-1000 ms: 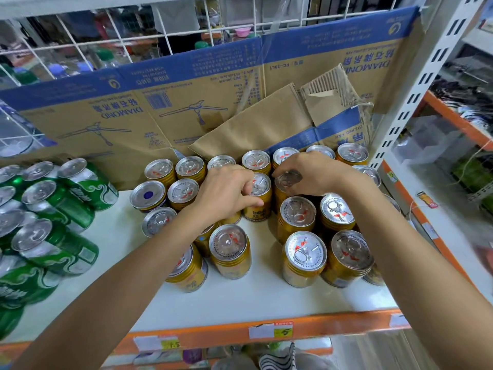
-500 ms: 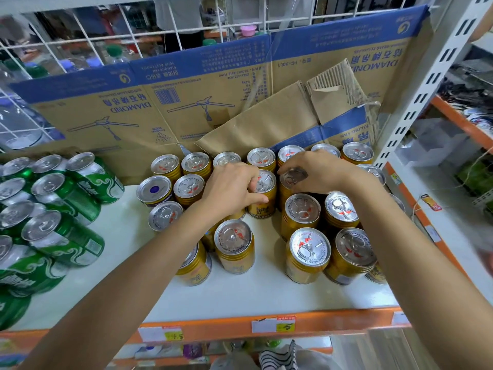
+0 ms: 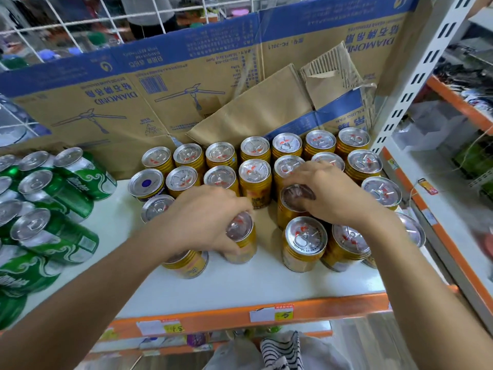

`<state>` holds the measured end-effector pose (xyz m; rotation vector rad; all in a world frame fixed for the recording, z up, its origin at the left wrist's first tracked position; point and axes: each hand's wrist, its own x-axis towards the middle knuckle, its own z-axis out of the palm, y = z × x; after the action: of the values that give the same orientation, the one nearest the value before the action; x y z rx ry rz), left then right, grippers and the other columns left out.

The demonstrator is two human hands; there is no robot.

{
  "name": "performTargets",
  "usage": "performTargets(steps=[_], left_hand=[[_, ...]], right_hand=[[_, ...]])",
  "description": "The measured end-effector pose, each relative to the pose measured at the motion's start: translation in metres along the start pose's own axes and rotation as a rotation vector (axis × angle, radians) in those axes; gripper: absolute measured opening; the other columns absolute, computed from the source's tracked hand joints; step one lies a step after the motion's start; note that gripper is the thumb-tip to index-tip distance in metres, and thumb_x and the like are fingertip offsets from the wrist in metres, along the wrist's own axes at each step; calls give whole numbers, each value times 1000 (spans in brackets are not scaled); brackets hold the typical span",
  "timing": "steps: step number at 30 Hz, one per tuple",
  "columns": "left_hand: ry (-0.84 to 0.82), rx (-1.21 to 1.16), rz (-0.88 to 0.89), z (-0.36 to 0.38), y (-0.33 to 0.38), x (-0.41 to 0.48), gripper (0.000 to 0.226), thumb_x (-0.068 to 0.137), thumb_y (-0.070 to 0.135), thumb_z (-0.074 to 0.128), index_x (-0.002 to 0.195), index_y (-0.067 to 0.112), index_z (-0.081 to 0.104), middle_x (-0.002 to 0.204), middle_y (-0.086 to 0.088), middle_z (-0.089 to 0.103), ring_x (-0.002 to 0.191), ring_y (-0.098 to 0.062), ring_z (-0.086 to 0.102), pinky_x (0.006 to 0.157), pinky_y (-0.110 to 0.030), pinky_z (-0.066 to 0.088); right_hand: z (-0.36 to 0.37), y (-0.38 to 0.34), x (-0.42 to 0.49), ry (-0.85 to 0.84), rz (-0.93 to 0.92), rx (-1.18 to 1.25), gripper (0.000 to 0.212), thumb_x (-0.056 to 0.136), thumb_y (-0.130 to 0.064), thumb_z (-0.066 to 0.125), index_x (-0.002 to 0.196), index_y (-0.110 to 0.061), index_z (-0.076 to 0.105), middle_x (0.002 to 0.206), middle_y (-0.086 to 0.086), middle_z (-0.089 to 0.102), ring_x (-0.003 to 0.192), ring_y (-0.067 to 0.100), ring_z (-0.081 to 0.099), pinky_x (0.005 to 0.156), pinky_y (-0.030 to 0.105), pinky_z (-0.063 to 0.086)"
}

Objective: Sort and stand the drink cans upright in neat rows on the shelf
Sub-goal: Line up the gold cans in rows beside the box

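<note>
Ribbed gold cans (image 3: 254, 180), round silver lids, upright on smooth white shelf (image 3: 240, 284); left hand (image 3: 205, 222) and right hand (image 3: 330, 198) fingers each curled round one.

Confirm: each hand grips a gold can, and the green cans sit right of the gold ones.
Wrong side: the head view shows the green cans left of the gold cans. The left hand and right hand each grip one.

cardboard box (image 3: 186, 84) — "diamond", upside down | price tag (image 3: 284, 314) on shelf edge (image 3: 333, 308) — "5"
</note>
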<state>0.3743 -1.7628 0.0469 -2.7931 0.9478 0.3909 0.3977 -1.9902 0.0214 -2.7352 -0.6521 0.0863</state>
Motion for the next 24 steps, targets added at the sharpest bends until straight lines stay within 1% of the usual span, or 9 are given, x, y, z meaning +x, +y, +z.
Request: performTargets(steps=[2, 4, 5, 8, 10, 14, 17, 20, 24], left_hand=[[42, -40, 0, 4, 4, 10, 69, 70, 64, 67, 129, 40, 42, 120, 11, 55, 113, -15, 52, 82, -34, 49], [68, -92, -4, 7, 9, 20, 73, 72, 58, 70, 136, 37, 40, 127, 8, 49, 117, -16, 48, 88, -35, 47], [92, -127, -20, 8, 11, 24, 75, 73, 55, 72, 138, 36, 40, 128, 7, 46, 117, -17, 47, 89, -35, 47], [172, -215, -62, 10, 11, 33, 75, 75, 47, 75, 140, 32, 41, 121, 4, 40, 111, -17, 44, 88, -35, 46], [187, -246, -56, 14, 11, 36, 76, 75, 43, 76, 141, 31, 41, 120, 4, 39, 109, -17, 43, 90, -33, 44], [200, -320, -18, 19, 6, 39, 75, 74, 37, 78, 140, 29, 44, 123, 5, 38, 113, -18, 43, 94, -37, 43], [213, -340, 10, 22, 4, 37, 74, 75, 34, 78, 140, 28, 43, 126, 7, 38, 117, -17, 41, 97, -37, 42], [237, -388, 45, 27, 4, 37, 73, 73, 29, 80, 138, 27, 46, 125, 8, 39, 116, -17, 41, 97, -39, 42], [260, -401, 13, 30, 7, 38, 74, 74, 27, 80, 139, 28, 45, 125, 8, 39, 115, -18, 41, 98, -36, 40]], right_hand=[[0, 1, 0, -20, 4, -12, 38, 82, -19, 65, 120, -24, 63, 125, 3, 56, 113, 27, 49, 96, 33, 38], [-2, 0, 0, -37, -7, -28, 37, 83, -22, 64, 120, -25, 63, 125, 2, 54, 114, 26, 49, 95, 31, 36], [-3, 0, 0, -42, -17, -32, 36, 84, -24, 64, 120, -25, 63, 125, 2, 54, 114, 26, 49, 95, 30, 35], [-4, 0, 1, -61, -5, -39, 38, 84, -24, 64, 122, -25, 62, 126, 3, 53, 115, 26, 48, 95, 30, 35], [-4, -1, 2, -74, 3, -43, 39, 84, -24, 64, 123, -26, 61, 127, 3, 52, 115, 26, 47, 96, 32, 37], [-5, -1, 2, -89, 11, -50, 41, 84, -24, 63, 125, -27, 60, 129, 2, 50, 116, 26, 47, 97, 32, 36], [-5, -1, 2, -91, 14, -44, 41, 83, -25, 64, 124, -28, 60, 128, 2, 50, 115, 26, 47, 96, 33, 38], [-6, -2, 1, -92, 16, -42, 40, 83, -24, 65, 123, -28, 61, 125, 2, 50, 114, 26, 47, 94, 33, 38], [-6, -2, 1, -90, 13, -47, 40, 83, -25, 65, 123, -28, 61, 126, 1, 50, 114, 25, 47, 94, 30, 36]])
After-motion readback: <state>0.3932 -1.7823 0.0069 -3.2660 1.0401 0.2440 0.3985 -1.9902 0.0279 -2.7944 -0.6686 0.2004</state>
